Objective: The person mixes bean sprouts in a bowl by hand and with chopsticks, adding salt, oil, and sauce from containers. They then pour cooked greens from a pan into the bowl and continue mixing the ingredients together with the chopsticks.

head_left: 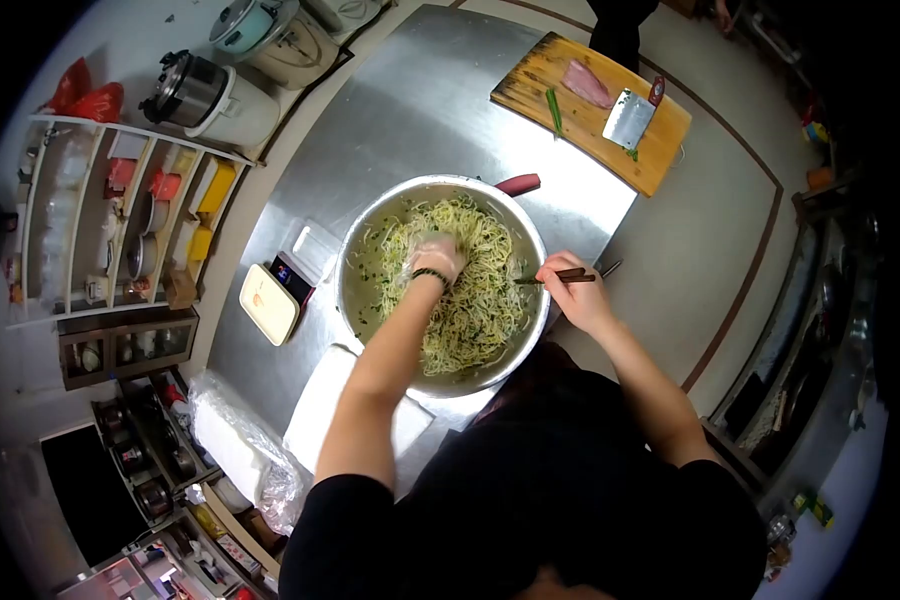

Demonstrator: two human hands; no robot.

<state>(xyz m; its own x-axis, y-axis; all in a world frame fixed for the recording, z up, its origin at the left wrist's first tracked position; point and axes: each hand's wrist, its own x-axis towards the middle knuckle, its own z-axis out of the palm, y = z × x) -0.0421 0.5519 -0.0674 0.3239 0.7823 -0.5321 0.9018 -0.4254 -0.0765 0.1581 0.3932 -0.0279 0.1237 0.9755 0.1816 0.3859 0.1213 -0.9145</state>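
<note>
A large steel bowl holds a heap of thin noodles flecked with green bits. My left hand, in what looks like a clear plastic glove, reaches down into the noodles; its fingers are buried and blurred. A dark beaded bracelet circles that wrist. At the bowl's right rim, my right hand is closed around a pair of dark chopsticks, whose tips point in over the noodles.
A cutting board at the far right table corner bears pink meat, green stalks and a cleaver. Left of the bowl sit a kitchen scale and cream tray. A red handle juts out behind the bowl.
</note>
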